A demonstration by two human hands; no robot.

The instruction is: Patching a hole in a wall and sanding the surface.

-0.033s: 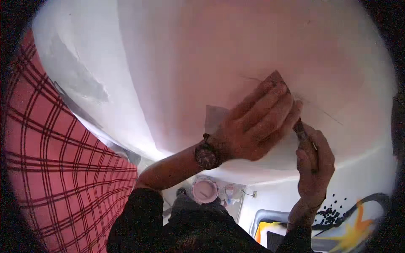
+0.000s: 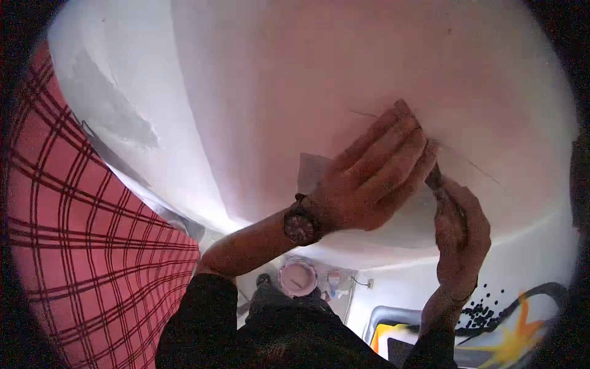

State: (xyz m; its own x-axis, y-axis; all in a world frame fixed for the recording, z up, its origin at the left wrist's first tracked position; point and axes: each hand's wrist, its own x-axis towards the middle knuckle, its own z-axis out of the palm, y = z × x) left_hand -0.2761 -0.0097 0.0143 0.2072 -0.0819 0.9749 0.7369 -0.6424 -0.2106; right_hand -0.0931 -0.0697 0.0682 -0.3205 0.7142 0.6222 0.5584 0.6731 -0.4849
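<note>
My left hand (image 2: 375,178) lies against the pinkish wall surface (image 2: 319,67), its back toward me and fingers stretched flat and close together. A dark blade corner (image 2: 401,109) juts out past those fingertips, so the blade under them is mostly hidden. It appears to belong to the scraper (image 2: 452,212) that my right hand (image 2: 464,237) grips by its handle, fingers wrapped round it. On either side of my left fingers runs a thin dark crack (image 2: 479,169). Beside my left wrist, a grey square-cornered patch (image 2: 311,171) shows on the wall.
Below, a pink round bucket (image 2: 298,277) stands on the floor near my legs, with a brush-like tool (image 2: 334,278) next to it. Red checked fabric (image 2: 104,246) hangs at left. A cable (image 2: 362,283) sticks out of the lower wall, near a colourful painted panel (image 2: 504,344).
The fingertips of my left hand and the blade corner have shifted slightly, and the corner looks narrower. My right hand has turned a little with the scraper handle.
</note>
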